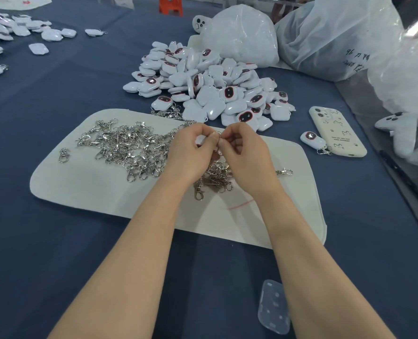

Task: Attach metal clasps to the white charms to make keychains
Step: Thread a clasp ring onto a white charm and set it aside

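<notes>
My left hand point(191, 152) grips a white charm point(199, 140), mostly hidden by its curled fingers. My right hand point(242, 152) pinches a small metal clasp point(219, 133) against the charm's edge, fingertips of both hands touching. Both hands hover over the white felt mat point(100, 192). A spread of loose silver clasps point(127, 145) lies on the mat to the left, and a smaller bunch point(215, 179) sits under my hands. A big heap of white charms point(213, 86) with dark red-rimmed faces lies just beyond the mat.
A finished keychain point(313, 141) lies beside a cream phone point(337, 130) on the right. Plastic bags point(337, 37) stand at the back right. More charms point(14, 30) lie at the far left. A clear phone case point(274, 307) rests near the front edge on the blue cloth.
</notes>
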{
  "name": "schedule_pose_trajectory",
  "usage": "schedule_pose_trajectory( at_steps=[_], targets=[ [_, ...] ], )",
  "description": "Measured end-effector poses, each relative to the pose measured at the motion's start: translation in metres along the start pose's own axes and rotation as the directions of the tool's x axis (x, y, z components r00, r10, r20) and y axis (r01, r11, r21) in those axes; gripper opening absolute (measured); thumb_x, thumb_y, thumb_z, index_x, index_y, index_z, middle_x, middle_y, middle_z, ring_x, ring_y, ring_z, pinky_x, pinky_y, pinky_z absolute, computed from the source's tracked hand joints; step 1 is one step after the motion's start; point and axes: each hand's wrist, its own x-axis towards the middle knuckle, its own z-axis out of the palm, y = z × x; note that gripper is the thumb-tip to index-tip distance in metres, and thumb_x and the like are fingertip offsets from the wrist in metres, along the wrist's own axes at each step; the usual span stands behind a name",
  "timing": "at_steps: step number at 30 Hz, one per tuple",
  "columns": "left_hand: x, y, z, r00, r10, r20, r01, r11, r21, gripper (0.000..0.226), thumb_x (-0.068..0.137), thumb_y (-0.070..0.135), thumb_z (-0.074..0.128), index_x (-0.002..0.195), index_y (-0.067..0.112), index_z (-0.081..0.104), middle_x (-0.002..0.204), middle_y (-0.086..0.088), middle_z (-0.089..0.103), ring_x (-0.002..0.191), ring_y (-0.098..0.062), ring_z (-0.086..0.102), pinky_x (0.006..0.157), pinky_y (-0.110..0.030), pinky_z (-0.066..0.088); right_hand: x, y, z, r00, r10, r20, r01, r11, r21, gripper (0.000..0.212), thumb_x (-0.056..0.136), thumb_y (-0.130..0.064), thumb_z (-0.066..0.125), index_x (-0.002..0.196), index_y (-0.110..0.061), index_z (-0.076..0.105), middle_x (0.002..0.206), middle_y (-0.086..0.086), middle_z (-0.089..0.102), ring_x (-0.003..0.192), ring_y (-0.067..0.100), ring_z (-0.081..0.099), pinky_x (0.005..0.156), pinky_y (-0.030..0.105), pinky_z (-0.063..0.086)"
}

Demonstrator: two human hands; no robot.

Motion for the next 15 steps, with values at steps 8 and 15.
schedule_pose_trajectory(
  at_steps=[8, 15],
  targets=[
    [0.001, -0.001, -0.013, 0.993, -0.066, 0.097, 0.081, 0.982, -0.168, 0.018, 0.093, 0.011, 0.058, 0.077, 0.018, 0.064, 0.063, 0.003, 0.061, 0.045, -0.002, 0.056, 0.050, -0.014, 0.046, -0.001, -0.007, 0.003, 1.000, 0.000, -0.015, -0.001, 1.000, -0.025, 0.005, 0.090, -0.012, 0.059, 0.090, -0.015, 0.055, 0.078, -0.004, 0.057, 0.065, 0.005, 0.048, 0.068, 0.020, 0.042],
    [0.001, 0.000, -0.008, 0.995, -0.084, 0.055, 0.093, 0.980, -0.177, 0.018, 0.093, 0.012, 0.057, 0.078, 0.018, 0.065, 0.061, 0.001, 0.062, 0.051, -0.006, 0.054, 0.056, -0.020, 0.046, -0.010, -0.013, 0.018, 0.977, -0.031, -0.211, 0.035, 0.999, 0.014, 0.009, 0.088, -0.002, 0.057, 0.095, -0.006, 0.060, 0.091, 0.011, 0.063, 0.074, 0.013, 0.057, 0.070, 0.018, 0.046]
  ],
)
